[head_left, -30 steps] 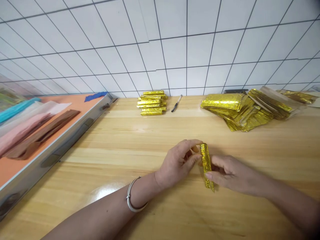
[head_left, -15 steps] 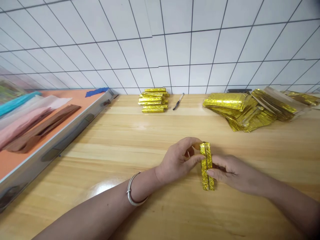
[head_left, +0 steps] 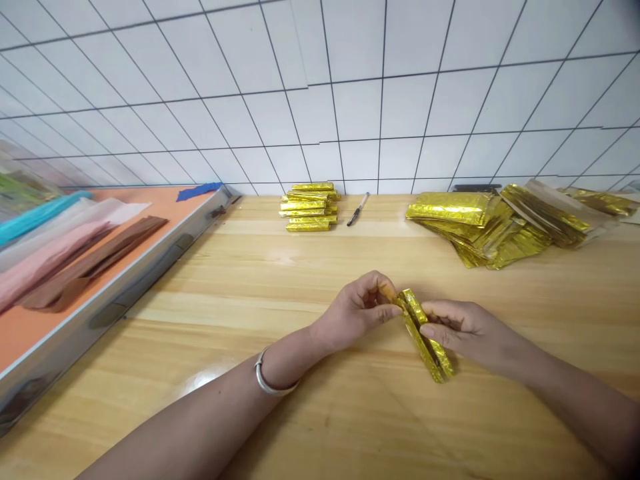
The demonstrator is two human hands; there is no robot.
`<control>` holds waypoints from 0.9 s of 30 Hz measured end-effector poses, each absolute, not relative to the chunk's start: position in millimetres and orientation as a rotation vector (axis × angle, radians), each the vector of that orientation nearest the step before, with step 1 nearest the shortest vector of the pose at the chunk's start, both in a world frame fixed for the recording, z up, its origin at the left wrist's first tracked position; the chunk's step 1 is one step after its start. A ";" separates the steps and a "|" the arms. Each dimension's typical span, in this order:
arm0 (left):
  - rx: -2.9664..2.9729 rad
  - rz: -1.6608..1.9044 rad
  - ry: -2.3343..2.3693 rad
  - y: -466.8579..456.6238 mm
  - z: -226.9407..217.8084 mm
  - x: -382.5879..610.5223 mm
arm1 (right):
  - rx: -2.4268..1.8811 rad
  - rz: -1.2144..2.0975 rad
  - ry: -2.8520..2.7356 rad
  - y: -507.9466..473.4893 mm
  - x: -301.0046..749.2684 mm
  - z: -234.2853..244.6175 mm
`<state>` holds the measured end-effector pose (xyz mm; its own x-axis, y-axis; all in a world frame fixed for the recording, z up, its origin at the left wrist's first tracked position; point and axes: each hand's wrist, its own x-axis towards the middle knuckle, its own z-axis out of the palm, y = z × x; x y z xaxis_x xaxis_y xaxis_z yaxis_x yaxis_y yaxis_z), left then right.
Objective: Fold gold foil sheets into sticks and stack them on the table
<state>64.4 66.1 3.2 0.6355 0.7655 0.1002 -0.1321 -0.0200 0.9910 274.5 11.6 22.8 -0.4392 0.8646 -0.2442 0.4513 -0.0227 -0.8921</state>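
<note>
A narrow strip of folded gold foil paper (head_left: 419,328) is held between both hands above the wooden table. Its two long edges are folded in toward a gap along the middle, and it tilts with its lower end to the right. My left hand (head_left: 357,308), with a silver bangle on the wrist, pinches the upper left corner between thumb and fingers. My right hand (head_left: 463,328) grips the right long side near the middle, thumb on top. The fingertips under the foil are hidden.
Folded gold strips (head_left: 310,208) lie stacked by the tiled wall, beside a pen (head_left: 358,209). A pile of gold foil sheets (head_left: 480,223) lies at the back right. At left, an orange-topped box (head_left: 130,247) bears brown paper (head_left: 100,263), pink paper (head_left: 55,260) and other coloured paper.
The foil strip has turned, its lower end swinging right, and its middle gap has opened wider. My left hand has moved slightly left to its corner. The view has tilted up a little.
</note>
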 end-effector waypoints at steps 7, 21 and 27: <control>1.443 0.714 0.566 65.5 -1.8 65.2 | -1.428 0.876 -1.899 8.9 268.7 28.4; 1.507 0.796 0.581 67.4 -0.6 64.4 | -1.383 0.130 -2.289 11.6 284.4 12.8; 1.456 0.771 0.603 66.4 -1.8 65.1 | -1.316 0.073 -2.267 9.8 283.3 12.6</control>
